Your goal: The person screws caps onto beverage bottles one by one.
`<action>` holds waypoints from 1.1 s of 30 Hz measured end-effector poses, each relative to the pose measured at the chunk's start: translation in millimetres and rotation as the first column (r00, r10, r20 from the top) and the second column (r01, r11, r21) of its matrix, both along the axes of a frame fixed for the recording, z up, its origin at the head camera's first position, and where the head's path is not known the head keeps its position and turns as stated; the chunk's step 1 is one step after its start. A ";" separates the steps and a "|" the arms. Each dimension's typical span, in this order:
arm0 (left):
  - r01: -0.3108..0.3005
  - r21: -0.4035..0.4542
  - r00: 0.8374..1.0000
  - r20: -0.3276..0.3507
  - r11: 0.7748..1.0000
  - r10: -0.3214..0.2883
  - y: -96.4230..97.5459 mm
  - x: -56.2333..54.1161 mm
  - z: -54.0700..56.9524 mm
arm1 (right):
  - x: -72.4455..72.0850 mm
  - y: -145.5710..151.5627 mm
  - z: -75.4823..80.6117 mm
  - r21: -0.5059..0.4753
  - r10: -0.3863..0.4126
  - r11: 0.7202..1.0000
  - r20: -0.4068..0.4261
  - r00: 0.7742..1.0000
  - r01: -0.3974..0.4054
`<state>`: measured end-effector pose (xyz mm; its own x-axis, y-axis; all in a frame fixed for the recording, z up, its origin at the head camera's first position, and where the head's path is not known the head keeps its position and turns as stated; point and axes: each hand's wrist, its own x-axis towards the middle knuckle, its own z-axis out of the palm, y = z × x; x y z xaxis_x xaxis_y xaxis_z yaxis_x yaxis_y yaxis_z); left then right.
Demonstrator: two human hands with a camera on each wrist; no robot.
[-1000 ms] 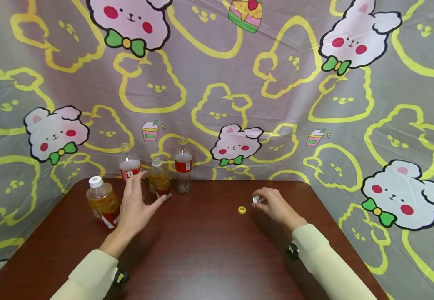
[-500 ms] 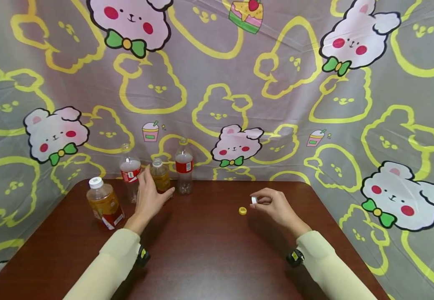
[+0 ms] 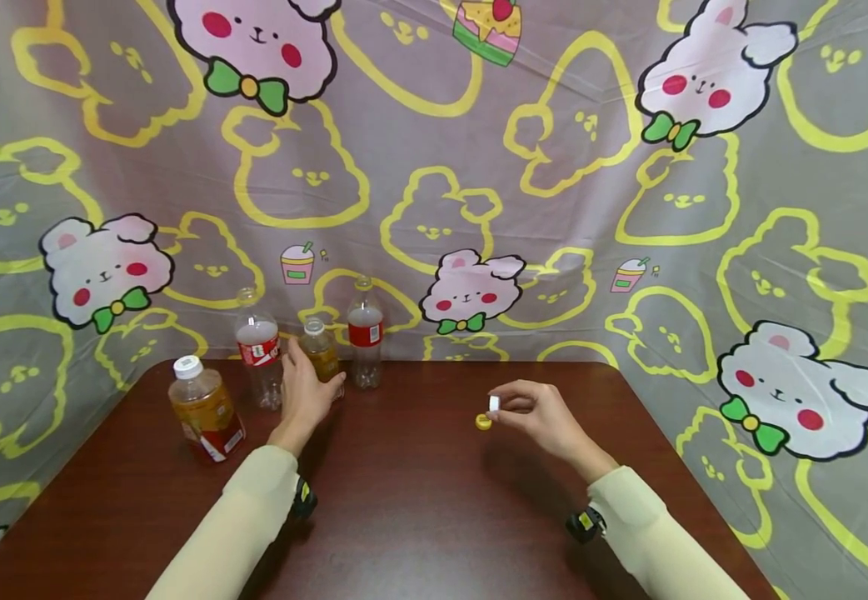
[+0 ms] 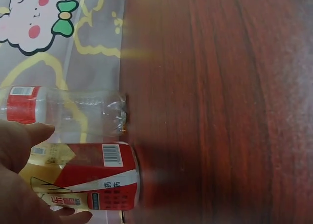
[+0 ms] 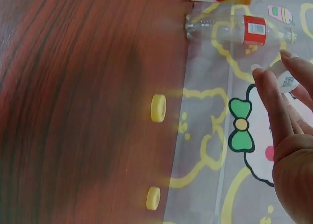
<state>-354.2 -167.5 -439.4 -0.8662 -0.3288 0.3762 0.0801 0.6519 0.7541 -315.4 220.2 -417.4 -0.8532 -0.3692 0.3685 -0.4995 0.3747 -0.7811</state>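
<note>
My left hand (image 3: 308, 398) is wrapped around an uncapped drink bottle (image 3: 321, 352) with a yellow and red label. In the left wrist view, the thumb lies along one side of this bottle (image 4: 88, 172) and the fingertips show at the other. Toward the right of the table, my right hand (image 3: 542, 417) pinches a white bottle cap (image 3: 494, 403) between thumb and fingers, above the tabletop. Under it lies a yellow cap (image 3: 483, 422). A second yellow cap (image 5: 153, 198) shows in the right wrist view; the head view does not show it.
Two clear bottles with red labels, a left one (image 3: 260, 350) and a right one (image 3: 366, 333), flank the held bottle. A white-capped bottle (image 3: 205, 408) stands nearer on the left. Patterned cloth (image 3: 434, 125) hangs behind the brown table (image 3: 419, 500).
My left hand has moved right, from beside the capped bottle to the uncapped one with the yellow and red label. My right hand has shifted slightly left with the white cap.
</note>
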 end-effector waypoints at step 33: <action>0.237 -0.274 0.952 -0.127 0.932 -0.279 13.9 42.5 15.6 | 13.0 -17.3 5.0 -0.071 0.061 0.996 0.024 0.998 -0.060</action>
